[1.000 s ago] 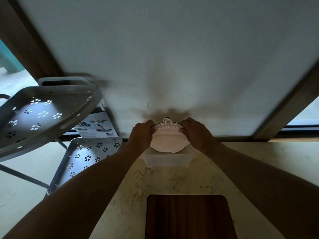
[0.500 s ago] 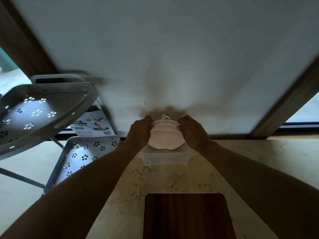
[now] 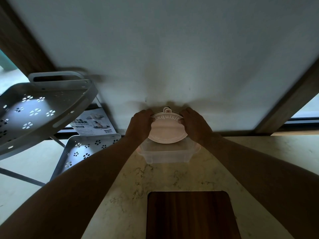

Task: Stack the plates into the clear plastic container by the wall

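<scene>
A pale plate (image 3: 166, 130) is gripped at its 2 side edges, the left hand (image 3: 140, 125) on one rim and the right hand (image 3: 195, 125) on the other, with the fingers of both curled closed around it. The plate is tilted, its face toward the camera and its hanging tab at the top, close to the wall (image 3: 172, 49). It is held just above the far part of the clear container (image 3: 164, 153), which is set on the marble counter (image 3: 129, 195) against the wall. Whether its lower edge is already touching the container cannot be told. A 2-sided grip appears to be used so that the plate can be steadied and lowered level into the narrow opening. The tilt probably lets the near edge be guided in first. No other plates are seen inside.
</scene>
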{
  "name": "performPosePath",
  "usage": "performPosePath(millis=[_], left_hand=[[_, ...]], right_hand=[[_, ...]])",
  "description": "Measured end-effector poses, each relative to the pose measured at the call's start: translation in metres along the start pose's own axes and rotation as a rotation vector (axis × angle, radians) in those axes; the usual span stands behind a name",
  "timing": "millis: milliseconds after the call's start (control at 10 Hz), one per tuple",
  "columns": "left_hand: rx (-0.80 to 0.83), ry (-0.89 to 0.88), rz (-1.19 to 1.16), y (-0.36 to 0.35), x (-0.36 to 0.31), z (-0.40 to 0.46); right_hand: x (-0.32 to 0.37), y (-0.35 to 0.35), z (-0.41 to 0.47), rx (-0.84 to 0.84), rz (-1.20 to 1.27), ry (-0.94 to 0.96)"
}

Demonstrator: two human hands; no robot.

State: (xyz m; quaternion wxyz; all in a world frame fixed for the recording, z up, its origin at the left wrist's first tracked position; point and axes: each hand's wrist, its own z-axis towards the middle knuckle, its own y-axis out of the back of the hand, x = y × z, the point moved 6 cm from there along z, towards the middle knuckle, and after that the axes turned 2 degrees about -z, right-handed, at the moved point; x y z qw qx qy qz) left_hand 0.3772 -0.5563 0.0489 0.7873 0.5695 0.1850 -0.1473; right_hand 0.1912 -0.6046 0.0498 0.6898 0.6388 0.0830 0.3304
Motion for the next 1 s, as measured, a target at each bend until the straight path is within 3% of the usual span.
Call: performPosePath(millis=[400,700,1000], left_hand=[[-0.1,0.036,0.04,-0.003,0.001,-0.003],[-0.056,0.028,0.057,-0.003,-0.004,-0.007],[0.014,0.134,0.115,0.012,-0.01,-0.021]], right_hand=[[0.0,-0.004,0.005,-0.004,-0.095,-0.071],[0.003,0.003,0.001,-0.005,-0.097,-0.087],[0.007,0.011,-0.018,0.094,-0.094,-0.106]])
